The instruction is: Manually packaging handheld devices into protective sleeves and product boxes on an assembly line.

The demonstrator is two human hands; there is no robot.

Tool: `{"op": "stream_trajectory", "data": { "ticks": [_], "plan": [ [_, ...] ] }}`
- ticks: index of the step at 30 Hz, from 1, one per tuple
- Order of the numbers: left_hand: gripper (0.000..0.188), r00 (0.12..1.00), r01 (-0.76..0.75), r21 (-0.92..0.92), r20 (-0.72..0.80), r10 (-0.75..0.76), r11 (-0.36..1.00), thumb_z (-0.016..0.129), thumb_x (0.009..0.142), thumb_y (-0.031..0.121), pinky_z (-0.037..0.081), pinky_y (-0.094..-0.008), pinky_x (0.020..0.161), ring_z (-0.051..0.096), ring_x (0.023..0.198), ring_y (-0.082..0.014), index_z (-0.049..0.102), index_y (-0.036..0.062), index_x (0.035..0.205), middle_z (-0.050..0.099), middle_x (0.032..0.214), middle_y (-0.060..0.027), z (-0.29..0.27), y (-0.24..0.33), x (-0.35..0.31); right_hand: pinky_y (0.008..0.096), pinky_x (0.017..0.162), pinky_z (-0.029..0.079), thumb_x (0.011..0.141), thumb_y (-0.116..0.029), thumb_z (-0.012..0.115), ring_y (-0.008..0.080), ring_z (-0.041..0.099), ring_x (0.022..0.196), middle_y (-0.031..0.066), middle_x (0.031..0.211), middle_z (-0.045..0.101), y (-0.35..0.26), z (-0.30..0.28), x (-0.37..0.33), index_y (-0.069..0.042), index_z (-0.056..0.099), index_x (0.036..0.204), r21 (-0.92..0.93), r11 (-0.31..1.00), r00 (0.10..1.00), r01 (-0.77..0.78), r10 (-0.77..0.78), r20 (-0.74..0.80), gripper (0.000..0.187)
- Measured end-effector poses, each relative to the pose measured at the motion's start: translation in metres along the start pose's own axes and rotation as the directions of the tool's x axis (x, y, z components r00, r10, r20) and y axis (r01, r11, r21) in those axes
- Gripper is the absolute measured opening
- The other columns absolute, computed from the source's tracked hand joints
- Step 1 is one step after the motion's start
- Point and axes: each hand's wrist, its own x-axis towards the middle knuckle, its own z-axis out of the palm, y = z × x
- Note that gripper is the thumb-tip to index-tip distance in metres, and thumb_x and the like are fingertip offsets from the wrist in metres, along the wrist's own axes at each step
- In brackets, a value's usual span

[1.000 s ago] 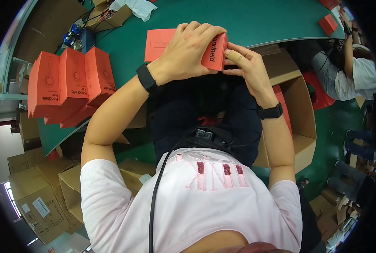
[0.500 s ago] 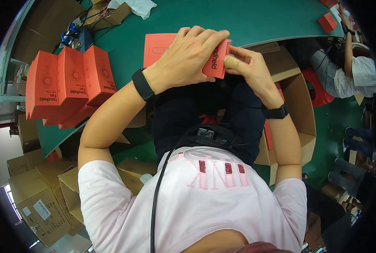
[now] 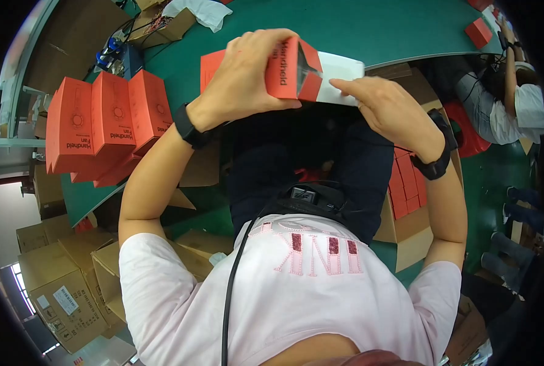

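Note:
A red cardboard box (image 3: 282, 72) lies on its side in front of me, over the table's near edge. My left hand (image 3: 244, 73) is wrapped round its middle, thumb along the near side. The right end of the box stands open, and a white panel (image 3: 340, 72) sticks out from it to the right; whether this is the inner face of a flap or an insert cannot be told. My right hand (image 3: 394, 107) is closed at the panel's near right edge, one finger lying on it. My right thumb is hidden.
Several red boxes (image 3: 116, 110) stand stacked at the left of the green table (image 3: 321, 21). An open carton (image 3: 409, 227) with red boxes inside is beside my right leg. Brown cartons (image 3: 64, 299) sit at lower left. A co-worker (image 3: 522, 104) is at far right.
The right end of the box has come open and the white panel now shows. My right hand has moved right, away from the box end. My left hand has shifted slightly left.

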Motion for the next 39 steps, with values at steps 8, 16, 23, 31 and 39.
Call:
{"op": "stream_trajectory", "data": {
  "ticks": [8,16,23,31,39],
  "plan": [
    [0.094,0.999,0.051,-0.112,0.006,-0.051,0.992,0.095,0.059,0.031,0.040,-0.0424,0.103,0.055,0.116,-0.0309,0.048,0.0080,0.137,0.057,0.127,-0.0101,-0.006,0.000,-0.001,0.0311,0.089,0.044,0.102,-0.017,0.051,0.0192,0.059,0.094,0.0072,0.104,0.061,-0.007,0.021,0.012,-0.001,0.066,0.111,0.517,0.854,0.957,-0.063,0.199,-0.212,0.024],
    [0.094,0.999,0.050,-0.091,0.021,-0.049,0.995,0.095,0.057,0.030,0.040,-0.0439,0.103,0.054,0.117,-0.0328,0.048,0.0085,0.137,0.058,0.125,-0.0109,-0.009,0.001,-0.004,0.0266,0.080,0.048,0.106,-0.022,0.052,0.0107,0.061,0.084,0.0028,0.082,0.064,-0.008,0.021,0.010,-0.001,0.065,0.130,0.772,0.558,0.941,-0.305,0.299,0.156,0.034],
    [0.095,0.999,0.019,0.021,0.044,-0.020,1.000,0.095,0.056,0.030,0.040,-0.0433,0.102,0.054,0.116,-0.0334,0.049,0.0092,0.136,0.058,0.124,-0.0111,-0.004,0.005,-0.002,0.0280,0.070,0.048,0.103,-0.016,0.057,0.0133,0.060,0.071,0.0049,0.083,0.065,-0.011,0.032,0.006,-0.008,0.061,0.138,0.549,0.817,0.980,-0.174,0.198,0.015,0.037],
    [0.096,0.995,-0.028,-0.013,0.093,0.030,1.000,0.094,0.057,0.029,0.040,-0.0427,0.100,0.054,0.111,-0.0327,0.047,0.0085,0.138,0.057,0.119,-0.0107,-0.005,0.003,0.002,0.0275,0.060,0.049,0.096,-0.009,0.062,0.0128,0.061,0.058,0.0097,0.070,0.066,-0.023,0.031,0.019,-0.013,0.045,0.151,0.646,0.706,0.938,-0.290,0.343,0.047,0.058],
    [0.095,0.994,0.010,-0.012,0.112,-0.008,1.000,0.092,0.063,0.035,0.040,-0.0432,0.103,0.054,0.119,-0.0333,0.044,0.0073,0.140,0.057,0.126,-0.0145,-0.004,-0.009,0.008,0.0259,0.047,0.037,0.093,-0.010,0.068,0.0074,0.052,0.049,0.0035,0.055,0.056,0.021,0.044,0.062,-0.004,0.068,0.103,0.434,0.900,0.955,-0.047,0.167,-0.244,0.012]
  ]
}}
